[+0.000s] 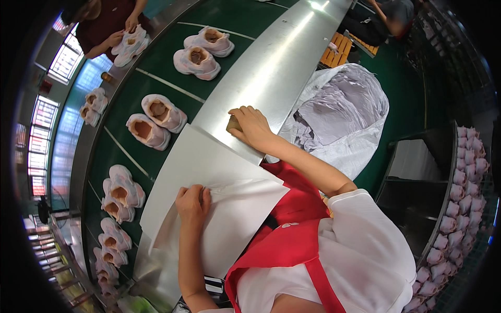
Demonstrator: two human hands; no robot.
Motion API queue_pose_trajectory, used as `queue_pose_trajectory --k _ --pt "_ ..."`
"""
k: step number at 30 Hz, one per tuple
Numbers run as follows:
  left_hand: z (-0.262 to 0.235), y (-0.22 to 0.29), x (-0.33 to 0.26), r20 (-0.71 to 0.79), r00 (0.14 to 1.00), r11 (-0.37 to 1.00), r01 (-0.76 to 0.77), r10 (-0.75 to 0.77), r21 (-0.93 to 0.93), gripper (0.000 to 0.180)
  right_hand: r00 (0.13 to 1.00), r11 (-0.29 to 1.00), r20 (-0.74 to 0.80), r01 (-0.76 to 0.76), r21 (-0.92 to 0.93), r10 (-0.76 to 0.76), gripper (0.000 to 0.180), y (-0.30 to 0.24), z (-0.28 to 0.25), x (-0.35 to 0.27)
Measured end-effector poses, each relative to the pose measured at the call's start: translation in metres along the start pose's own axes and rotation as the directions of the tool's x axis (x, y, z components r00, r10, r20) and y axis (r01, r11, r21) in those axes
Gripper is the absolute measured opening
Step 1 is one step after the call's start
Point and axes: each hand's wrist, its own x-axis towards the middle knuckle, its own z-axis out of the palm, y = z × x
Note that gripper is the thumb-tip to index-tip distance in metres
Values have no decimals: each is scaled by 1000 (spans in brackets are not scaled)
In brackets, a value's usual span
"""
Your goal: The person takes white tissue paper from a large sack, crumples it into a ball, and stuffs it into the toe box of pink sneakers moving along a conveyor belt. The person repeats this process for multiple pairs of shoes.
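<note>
My left hand point(193, 204) is closed, with its fingers curled at the creased edge of a thin white paper sheet point(242, 201). This sheet lies over the near part of the bench and reaches toward my red apron. Under and beyond it is a flat white stack of paper point(180, 156). My right hand point(253, 128) is wrapped around a small olive-brown block point(233, 124), resting on the metal bench just past the paper stack. What the block is made of I cannot make out, since my fingers cover most of it.
Left of the bench a green conveyor belt point(172, 86) carries several pairs of pale pink-and-white shoes point(156, 121). To the right stands a white sack point(360, 141) of crumpled paper. A rack point(451, 224) of shoes is at far right. Across the belt, a person point(112, 31) handles shoes.
</note>
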Motion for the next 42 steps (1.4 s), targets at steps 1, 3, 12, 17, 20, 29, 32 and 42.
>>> queue_pose_trajectory --k 1,3,12,17,20,29,32,42 --pt "1 0 1 -3 1000 1000 2 -2 0 9 994 992 -105 -27 127 40 31 8 -4 -2" --pt "1 2 1 -3 1000 1000 16 -16 8 7 944 923 -292 -31 385 153 27 20 -24 -8" --pt "-5 -5 -8 37 997 998 70 -70 11 7 133 -17 74 -389 921 988 34 291 -3 -160" --pt "-5 -3 -7 52 994 995 96 -98 32 5 36 -276 293 -241 930 956 52 372 16 -179" --pt "-6 0 -9 57 989 990 132 -135 47 4 -48 -274 270 -231 934 962 32 376 23 -163" --pt "-5 -5 -14 62 993 993 101 -104 62 2 -91 217 -458 -788 576 884 55 336 46 -186" --pt "-7 -4 -17 58 992 991 112 -116 71 2 -29 205 -401 -823 529 916 58 307 33 -185" --pt "-10 -5 -19 69 991 991 112 -117 68 4 89 246 -376 -885 395 922 37 314 46 -248"
